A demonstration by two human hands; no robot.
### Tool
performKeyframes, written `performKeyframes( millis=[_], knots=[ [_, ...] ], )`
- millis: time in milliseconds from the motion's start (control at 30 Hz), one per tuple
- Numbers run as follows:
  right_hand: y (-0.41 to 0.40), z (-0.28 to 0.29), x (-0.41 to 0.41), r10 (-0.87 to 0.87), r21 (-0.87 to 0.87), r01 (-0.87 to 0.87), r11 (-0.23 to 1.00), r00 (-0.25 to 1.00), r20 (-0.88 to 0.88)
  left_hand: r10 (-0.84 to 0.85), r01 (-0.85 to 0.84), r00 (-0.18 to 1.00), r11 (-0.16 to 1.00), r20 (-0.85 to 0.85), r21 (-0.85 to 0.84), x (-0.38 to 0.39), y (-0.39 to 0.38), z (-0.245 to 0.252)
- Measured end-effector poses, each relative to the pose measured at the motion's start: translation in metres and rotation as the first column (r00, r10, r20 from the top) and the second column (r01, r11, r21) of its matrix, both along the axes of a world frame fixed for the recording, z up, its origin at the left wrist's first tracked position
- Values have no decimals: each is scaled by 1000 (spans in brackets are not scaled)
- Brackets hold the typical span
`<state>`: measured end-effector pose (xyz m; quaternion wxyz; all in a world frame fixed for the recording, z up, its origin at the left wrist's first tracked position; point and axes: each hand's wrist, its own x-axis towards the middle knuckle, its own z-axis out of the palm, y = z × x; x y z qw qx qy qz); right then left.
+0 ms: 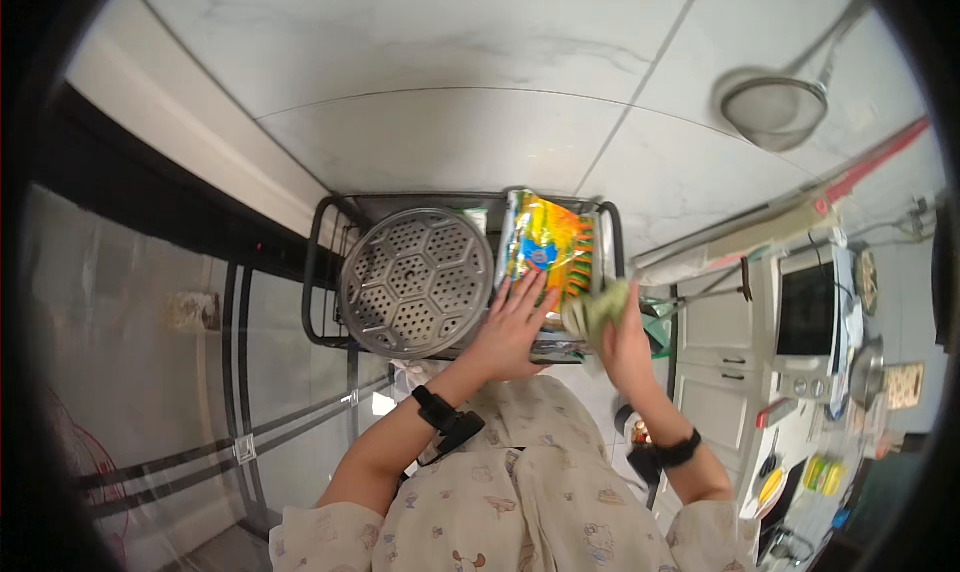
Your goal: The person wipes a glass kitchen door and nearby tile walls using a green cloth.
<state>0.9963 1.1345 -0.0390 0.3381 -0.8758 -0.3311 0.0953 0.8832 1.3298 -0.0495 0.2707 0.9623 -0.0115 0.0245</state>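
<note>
My left hand (515,332) rests with its fingers spread on a shiny yellow-orange plastic package (551,234) that bears a blue mark and writing. In my right hand (628,350) is a pale green cloth (600,313), blurred, at the near right corner of a black wire rack (616,234). The package lies on the right part of this rack. To its left sits a round metal steamer plate (415,279) with many small holes. What lies beneath the plate and the package is mostly hidden.
A marbled tile wall (450,136) rises behind the rack. Glass doors with black frames (240,362) stand to the left. A mesh strainer (776,110) hangs at upper right. White cabinets (716,339), a countertop oven (806,317) and a counter with kitchen items run along the right.
</note>
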Motion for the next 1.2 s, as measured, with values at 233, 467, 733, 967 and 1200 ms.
performKeyframes(
  millis=[233,467,733,967,1200],
  knots=[
    [24,5,13,-124,-91,124,988,992,7,13,-11,998,999,58,-36,-2,-1,-5],
    [94,-9,114,-170,-62,174,983,983,63,19,-19,998,1000,66,-11,2,-1,-9],
    [30,9,24,-93,15,96,995,986,-141,15,-16,999,1000,33,17,-4,1,-8],
    [-41,47,18,98,-109,-139,984,944,-315,12,-12,1000,1000,17,-2,-4,-1,-7],
    [-3,178,54,127,589,537,603,665,-736,-70,69,996,998,62,14,-7,1,22]
  ],
)
